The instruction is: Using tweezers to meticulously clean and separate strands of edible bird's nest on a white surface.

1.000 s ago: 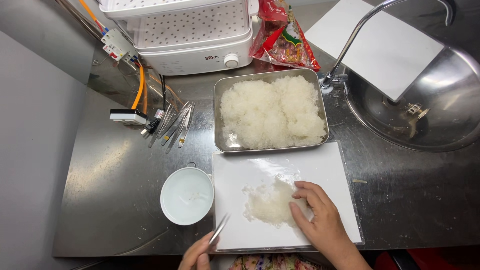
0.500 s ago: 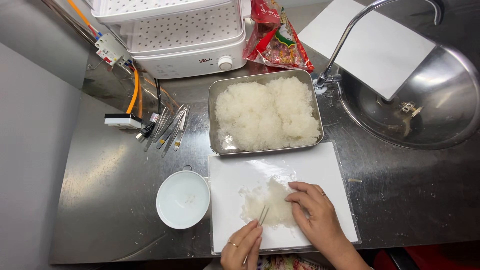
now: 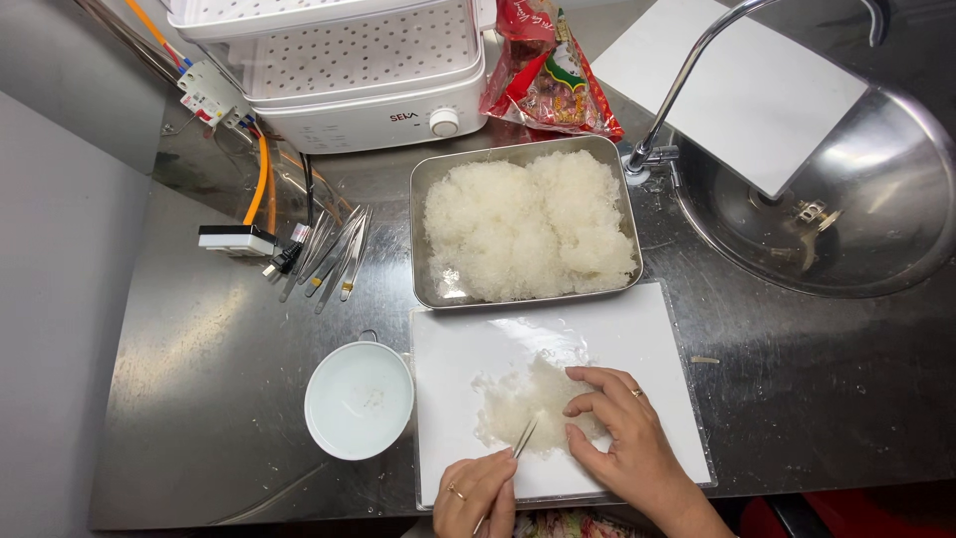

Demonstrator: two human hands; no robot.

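A white cutting board [image 3: 498, 349] lies at the counter's near edge with a small pile of pale shredded material [image 3: 523, 403] on it. My left hand [image 3: 476, 493] grips metal tweezers [image 3: 522, 438], whose tips touch the pile's near side. My right hand [image 3: 622, 428] rests on the pile's right part, fingers curled over it. Behind the board, a steel tray [image 3: 428, 179] holds a large heap of the same white material. A small white bowl [image 3: 358, 401] stands left of the board.
Several spare tweezers [image 3: 334, 259] lie on the steel counter to the left, beside a white power block [image 3: 237, 239] with an orange cable. A white steamer [image 3: 349, 70] and red packet [image 3: 548, 75] stand at the back. A round sink [image 3: 846, 219] with tap sits right.
My left hand has come in from the board's left corner to its near middle, bringing the tweezers' tips to the pile. My right hand stays on the pile.
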